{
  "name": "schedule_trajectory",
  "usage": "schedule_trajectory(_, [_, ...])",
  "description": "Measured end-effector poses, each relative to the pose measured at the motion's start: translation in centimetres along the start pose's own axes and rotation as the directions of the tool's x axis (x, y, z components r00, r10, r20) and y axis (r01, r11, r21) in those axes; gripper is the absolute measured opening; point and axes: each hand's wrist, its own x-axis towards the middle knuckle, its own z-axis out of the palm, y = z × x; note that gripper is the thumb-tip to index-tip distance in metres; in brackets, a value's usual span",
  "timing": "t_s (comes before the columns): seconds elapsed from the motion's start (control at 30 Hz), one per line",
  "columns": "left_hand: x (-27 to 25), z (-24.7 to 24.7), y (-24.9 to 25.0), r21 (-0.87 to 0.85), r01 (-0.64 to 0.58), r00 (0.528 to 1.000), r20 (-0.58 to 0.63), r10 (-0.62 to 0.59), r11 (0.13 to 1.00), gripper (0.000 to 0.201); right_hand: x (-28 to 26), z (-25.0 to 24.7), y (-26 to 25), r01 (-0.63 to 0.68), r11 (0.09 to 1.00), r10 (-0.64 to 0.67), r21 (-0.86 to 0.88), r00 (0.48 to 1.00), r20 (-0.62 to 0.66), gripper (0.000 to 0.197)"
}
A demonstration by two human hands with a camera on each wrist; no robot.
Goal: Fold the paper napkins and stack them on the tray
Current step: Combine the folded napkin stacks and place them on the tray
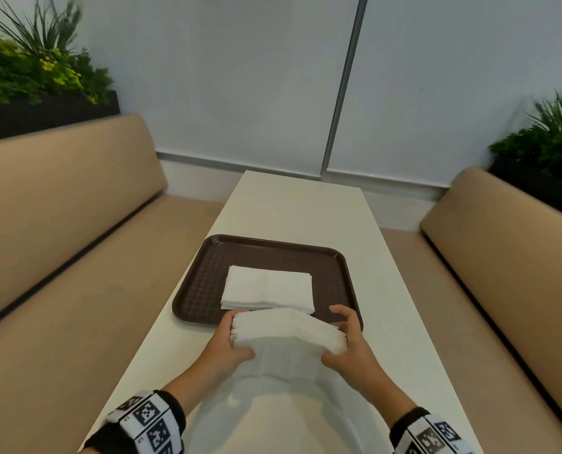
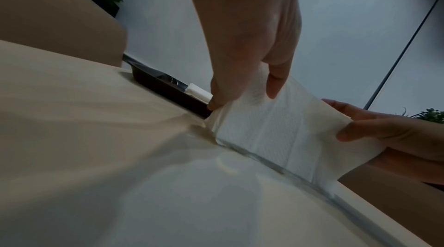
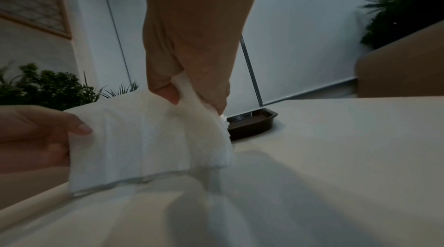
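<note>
Pale grey wall panels close off the far end of a booth, with tan padded seats running down both sides and green plants in dark planters behind each backrest. Between the seats runs a long white bench, and on it, about midway along, lies a dark brown tray with a textured floor. A stack of folded white napkins sits on the tray, squared up and lying toward its near side. Just in front of the tray's near rim, both hands hold a thick bundle of paper napkins lifted off the bench, its layered edges fanned out on the right. The left hand grips the bundle's left end, thumb on the near face and fingers curled round the far side; the left wrist view shows a fingertip pressing the paper beside the tray's edge. The right hand grips the right end, thumb on the near side, with its index finger raised and hooked above the fanned edges over the tray's near right corner. A single sheet hangs from the bundle toward the person, its lower edge reaching down to the bench. Black-and-white patterned bands wrap both wrists.
</note>
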Motion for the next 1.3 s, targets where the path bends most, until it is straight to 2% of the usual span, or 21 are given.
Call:
schedule_trajectory(0.13, [-0.1, 0.1, 0.1, 0.074, -0.022, 1.0, -0.011, 0.023, 0.997, 0.057, 0.3, -0.3, 0.2, 0.025, 0.996, -0.026, -0.082, 1.0, -0.014, 0.072])
schedule_trajectory(0.27, [-0.1, -0.1, 0.0, 0.142, -0.054, 0.998, 0.032, 0.05, 0.988, 0.052, 0.9, -1.1, 0.7, 0.068, 0.978, -0.068, -0.2, 0.998, 0.007, 0.051])
schedule_trajectory(0.4, [0.1, -0.3, 0.2, 0.114, -0.026, 0.999, 0.033, 0.023, 0.993, 0.046, 1.2, -1.7, 1.7, 0.027, 0.986, -0.03, -0.162, 0.999, -0.017, 0.031])
schedule_trajectory(0.43, [0.2, -0.4, 0.6, 0.09, -0.014, 0.999, 0.045, 0.01, 0.996, 0.052, 1.2, -2.0, 1.7, 0.025, 0.99, -0.03, -0.135, 0.999, -0.03, 0.028])
schedule_trajectory(0.47, [0.3, -0.6, 1.0, 0.065, -0.004, 0.998, 0.065, 0.0, 0.998, 0.068, 1.2, -2.3, 1.6, 0.024, 0.996, -0.028, -0.087, 0.999, -0.04, 0.025])
schedule_trajectory(0.53, [0.3, -0.8, 2.1, -0.033, 0.033, 0.992, 0.12, -0.029, 0.999, 0.09, 1.2, -2.9, 1.1, 0.024, 0.998, -0.022, 0.058, 0.999, -0.041, 0.028])
schedule_trajectory(0.57, [0.4, -0.9, 2.6, -0.083, 0.066, 0.988, 0.142, -0.053, 0.994, 0.089, 1.3, -3.0, 0.7, 0.015, 0.991, -0.011, 0.135, 0.999, -0.032, 0.034])
schedule_trajectory(0.63, [0.8, -0.7, 3.8, -0.201, 0.142, 0.981, 0.16, -0.111, 0.969, 0.066, 1.8, -2.9, -0.1, -0.02, 0.967, 0.023, 0.253, 1.0, -0.012, 0.042])
schedule_trajectory(0.7, [1.4, -0.4, 4.6, -0.309, 0.191, 0.979, 0.123, -0.16, 0.932, 0.045, 2.3, -2.4, -1.1, -0.076, 0.942, 0.079, 0.325, 0.997, 0.006, 0.046])
schedule_trajectory(0.77, [2.4, -0.5, 4.8, -0.36, 0.225, 0.974, 0.085, -0.208, 0.906, 0.047, 3.1, -1.9, -1.7, -0.126, 0.917, 0.127, 0.378, 0.992, 0.023, 0.047])
schedule_trajectory(0.87, [3.8, -1.0, 5.1, -0.327, 0.229, 0.973, 0.052, -0.225, 0.917, 0.055, 4.3, -1.5, -2.2, -0.17, 0.906, 0.162, 0.388, 0.985, 0.054, 0.053])
schedule_trajectory(0.97, [5.5, -1.8, 6.1, -0.264, 0.221, 0.975, 0.02, -0.223, 0.939, 0.048, 6.1, -1.6, -2.9, -0.194, 0.899, 0.178, 0.394, 0.981, 0.076, 0.066])
schedule_trajectory(1.03, [7.1, -2.4, 7.0, -0.252, 0.19, 0.98, -0.011, -0.199, 0.949, 0.045, 7.7, -1.8, -3.6, -0.15, 0.891, 0.144, 0.428, 0.989, 0.046, 0.069])
schedule_trajectory(1.3, [14.2, -3.9, 9.2, -0.256, 0.141, 0.98, -0.1, -0.172, 0.956, 0.046, 14.8, -0.9, -2.9, -0.066, 0.852, 0.104, 0.519, 0.994, -0.044, 0.057])
